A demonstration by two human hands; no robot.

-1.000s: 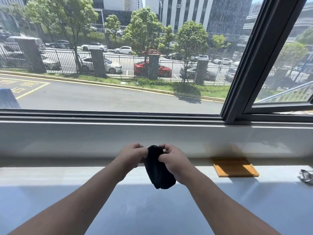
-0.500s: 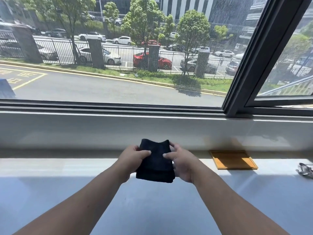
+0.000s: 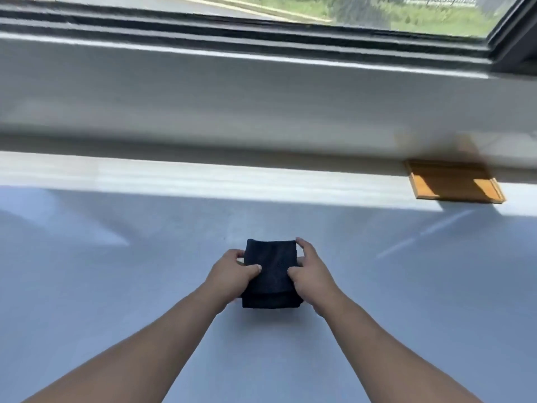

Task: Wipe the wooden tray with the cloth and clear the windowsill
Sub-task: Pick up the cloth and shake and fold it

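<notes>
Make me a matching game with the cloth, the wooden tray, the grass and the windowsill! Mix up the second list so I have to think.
Things:
1. cloth
2. wooden tray
3. grass
4. windowsill

Clues:
A. outside, behind the glass
B. pale and smooth, under the hands
C. dark and folded, held by the left hand and right hand
D. orange-brown, far to the right by the wall

Pairs: 1-C, 2-D, 3-A, 4-B

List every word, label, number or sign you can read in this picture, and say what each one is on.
None: no readable text shows here.
The dark cloth, held by the left hand and right hand, is plain.
The wooden tray bears no label.
The windowsill and the window frame carry no markings.
</notes>
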